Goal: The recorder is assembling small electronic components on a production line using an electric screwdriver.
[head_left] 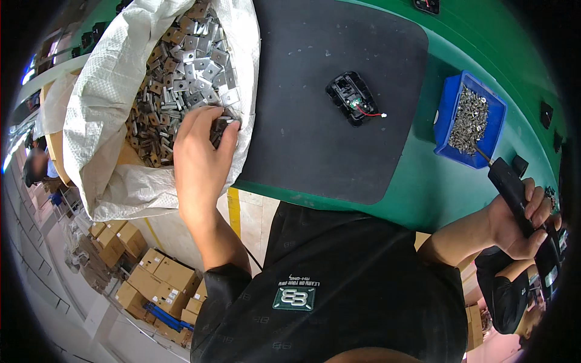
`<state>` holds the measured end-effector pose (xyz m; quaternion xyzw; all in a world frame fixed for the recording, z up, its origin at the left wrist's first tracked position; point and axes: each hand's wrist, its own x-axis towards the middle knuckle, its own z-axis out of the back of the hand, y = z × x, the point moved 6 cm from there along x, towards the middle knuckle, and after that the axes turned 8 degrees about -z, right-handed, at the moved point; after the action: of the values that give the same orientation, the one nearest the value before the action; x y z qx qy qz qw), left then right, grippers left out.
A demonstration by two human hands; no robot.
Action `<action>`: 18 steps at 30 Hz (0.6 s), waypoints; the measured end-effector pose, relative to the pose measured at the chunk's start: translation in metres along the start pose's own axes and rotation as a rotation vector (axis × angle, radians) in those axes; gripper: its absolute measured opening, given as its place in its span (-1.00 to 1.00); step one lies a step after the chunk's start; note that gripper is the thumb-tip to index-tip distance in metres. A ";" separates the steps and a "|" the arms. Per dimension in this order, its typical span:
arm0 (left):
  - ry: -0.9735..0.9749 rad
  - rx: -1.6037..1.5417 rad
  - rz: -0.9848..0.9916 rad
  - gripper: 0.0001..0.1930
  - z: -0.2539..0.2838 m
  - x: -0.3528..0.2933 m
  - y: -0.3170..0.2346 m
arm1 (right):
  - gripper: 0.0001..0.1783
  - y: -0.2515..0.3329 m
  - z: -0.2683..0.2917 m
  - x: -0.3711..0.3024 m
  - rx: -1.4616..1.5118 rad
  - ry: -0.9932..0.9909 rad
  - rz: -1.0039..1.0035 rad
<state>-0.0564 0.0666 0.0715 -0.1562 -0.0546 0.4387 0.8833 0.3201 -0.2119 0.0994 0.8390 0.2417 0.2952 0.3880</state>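
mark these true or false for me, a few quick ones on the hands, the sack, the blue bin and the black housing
1. The left grip is inside the white sack, at the metal pieces. True.
2. The right grip is empty. False: it is closed around a black tool with a thin metal shaft.
3. The blue bin holds small silvery screws. True.
4. The black housing lies inside the white sack. False: it lies on the dark mat.
5. The tool's shaft points away from the blue bin. False: it points into it, toward the screws.
6. A red wire extends from the black housing. True.
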 end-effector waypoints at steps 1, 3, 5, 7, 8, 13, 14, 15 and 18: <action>0.011 -0.002 0.029 -0.75 0.000 0.001 0.001 | -0.67 0.001 0.002 -0.001 -0.012 -0.017 0.002; 0.018 -0.002 0.060 -0.73 -0.004 0.005 0.002 | -0.66 -0.001 0.004 -0.002 -0.021 -0.031 0.007; -0.047 0.002 0.161 -0.73 -0.007 0.009 0.005 | -0.63 -0.004 0.005 -0.003 0.005 -0.058 -0.009; -0.037 0.010 0.175 -0.73 -0.009 0.011 0.005 | -0.63 -0.004 0.002 -0.005 0.003 -0.050 -0.013; -0.030 0.015 0.183 -0.74 -0.012 0.013 0.005 | -0.63 -0.004 0.002 -0.005 -0.004 -0.042 -0.010; -0.093 0.087 0.010 -0.81 -0.009 0.018 0.000 | -0.61 -0.003 -0.003 -0.006 -0.034 -0.022 0.009; -0.119 0.105 -0.020 -0.83 -0.008 0.019 -0.003 | -0.59 -0.004 -0.003 -0.007 -0.030 -0.033 0.012; -0.145 0.060 0.025 -0.85 -0.009 0.018 -0.003 | -0.59 -0.005 -0.004 -0.009 -0.043 -0.036 0.017; -0.216 -0.056 0.176 -0.87 -0.009 0.012 -0.001 | -0.57 -0.008 -0.009 -0.011 -0.016 -0.012 0.023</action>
<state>-0.0466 0.0736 0.0631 -0.1366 -0.1476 0.5270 0.8257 0.3045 -0.2099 0.0942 0.8403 0.2274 0.2964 0.3928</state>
